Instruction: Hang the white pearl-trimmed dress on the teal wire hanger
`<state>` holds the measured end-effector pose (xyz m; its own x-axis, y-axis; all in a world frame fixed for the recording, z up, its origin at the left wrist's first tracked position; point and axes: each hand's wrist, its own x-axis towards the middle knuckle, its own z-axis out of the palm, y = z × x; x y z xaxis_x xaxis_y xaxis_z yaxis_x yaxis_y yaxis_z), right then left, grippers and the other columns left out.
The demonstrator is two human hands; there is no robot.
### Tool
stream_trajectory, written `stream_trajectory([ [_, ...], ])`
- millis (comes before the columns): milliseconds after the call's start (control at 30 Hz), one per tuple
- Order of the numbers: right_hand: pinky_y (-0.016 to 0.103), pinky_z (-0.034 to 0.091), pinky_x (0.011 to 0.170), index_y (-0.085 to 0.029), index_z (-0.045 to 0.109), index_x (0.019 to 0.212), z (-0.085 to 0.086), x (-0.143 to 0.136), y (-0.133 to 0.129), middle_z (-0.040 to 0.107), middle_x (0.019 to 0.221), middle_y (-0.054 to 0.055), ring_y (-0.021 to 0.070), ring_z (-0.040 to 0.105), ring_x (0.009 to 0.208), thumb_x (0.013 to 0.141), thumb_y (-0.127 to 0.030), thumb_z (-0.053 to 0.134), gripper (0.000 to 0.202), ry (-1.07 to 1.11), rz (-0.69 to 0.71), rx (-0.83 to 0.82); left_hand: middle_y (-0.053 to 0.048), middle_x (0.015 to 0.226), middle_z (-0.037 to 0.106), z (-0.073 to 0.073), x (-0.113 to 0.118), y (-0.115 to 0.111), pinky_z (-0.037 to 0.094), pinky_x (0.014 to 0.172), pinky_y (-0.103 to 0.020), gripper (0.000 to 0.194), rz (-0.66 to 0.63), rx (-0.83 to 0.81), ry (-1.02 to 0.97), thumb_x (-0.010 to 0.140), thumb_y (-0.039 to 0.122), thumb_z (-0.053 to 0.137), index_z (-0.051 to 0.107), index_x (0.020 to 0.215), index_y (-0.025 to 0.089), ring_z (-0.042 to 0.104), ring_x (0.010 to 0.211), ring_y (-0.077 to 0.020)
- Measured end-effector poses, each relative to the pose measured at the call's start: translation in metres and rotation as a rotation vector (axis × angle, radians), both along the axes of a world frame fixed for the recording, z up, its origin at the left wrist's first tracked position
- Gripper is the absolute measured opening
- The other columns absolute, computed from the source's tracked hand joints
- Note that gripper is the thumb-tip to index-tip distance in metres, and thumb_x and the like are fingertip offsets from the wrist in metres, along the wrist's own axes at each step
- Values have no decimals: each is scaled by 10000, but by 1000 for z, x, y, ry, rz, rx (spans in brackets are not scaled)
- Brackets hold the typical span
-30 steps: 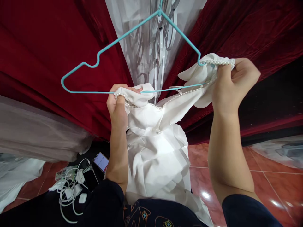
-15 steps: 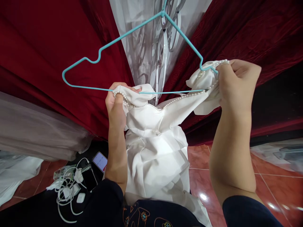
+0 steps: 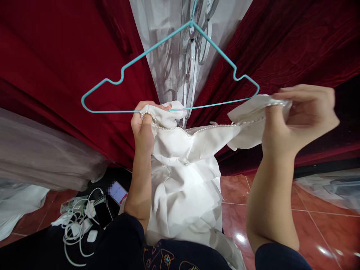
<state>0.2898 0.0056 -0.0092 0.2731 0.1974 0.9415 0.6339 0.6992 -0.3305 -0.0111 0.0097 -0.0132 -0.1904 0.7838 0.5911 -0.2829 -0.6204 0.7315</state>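
Observation:
A white dress (image 3: 185,180) with a pearl-beaded neckline hangs down in front of me over my lap. My left hand (image 3: 144,123) is closed on the beaded top edge at the dress's left side, right at the bottom bar of a light-blue hanger (image 3: 157,43). That bar passes by the fingers, and whether they grip it too is hidden. Off to the right, my right hand (image 3: 295,116) pinches the beaded edge of the other shoulder piece, pulled outward. The hanger's right end is bare and lies just above that piece.
Dark red curtains (image 3: 70,56) hang on both sides, with white sheer cloth (image 3: 160,48) and a white scrolled metal frame (image 3: 191,71) between them. At lower left, a phone (image 3: 118,193) and tangled white cables (image 3: 74,228) lie on a black surface. Red floor tiles (image 3: 236,210) show below.
My right hand has drawn the right shoulder piece off the hanger's right end, moving right and slightly down. The hanger has levelled and its right corner is now exposed. The left hand shifted slightly right.

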Motion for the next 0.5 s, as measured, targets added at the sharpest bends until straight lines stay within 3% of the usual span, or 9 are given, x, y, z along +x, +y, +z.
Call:
stream_trajectory([
  [100,448,544,992,-249,796,1086,12,-42,-9,776,1124,67,228,718,1102,887,-118,618,297,-186,197,-261,-40,860,713,-1,6,-2,569,1037,-429,132,5,-47,6,956,353,596,593,998,228,749,1047,-253],
  [167,405,562,931,-248,774,1156,10,-66,-8,777,1121,51,202,725,1045,933,-139,577,317,-249,309,-416,-42,892,724,-1,11,-6,551,1060,-428,150,-9,-71,-2,960,378,594,573,997,234,744,1079,-253],
  [300,381,549,817,-242,776,1028,-2,-81,-3,742,953,36,196,689,904,954,-208,620,176,-132,284,-360,-79,1110,750,-7,8,-12,550,1025,-399,209,-80,-129,36,963,404,611,605,1070,225,727,1127,-256],
  [367,392,547,828,-252,779,1017,-4,-76,-3,743,953,39,204,686,913,949,-210,634,165,-108,252,-326,-70,1120,728,-17,-5,-11,549,916,-358,239,96,-121,88,937,388,650,639,1104,217,720,1040,-227],
  [433,386,539,832,-256,786,1013,-1,-69,-3,749,951,46,201,686,915,935,-177,636,187,-134,241,-324,-42,992,680,-27,-27,-6,496,809,-338,198,406,-74,109,901,305,679,654,1068,201,675,902,-178],
  [500,375,528,824,-250,790,1007,2,-63,-4,752,940,54,193,681,904,918,-137,630,215,-163,239,-327,-23,917,614,-33,-54,1,439,802,-351,154,592,-34,71,871,194,656,627,1022,193,628,875,-152],
])
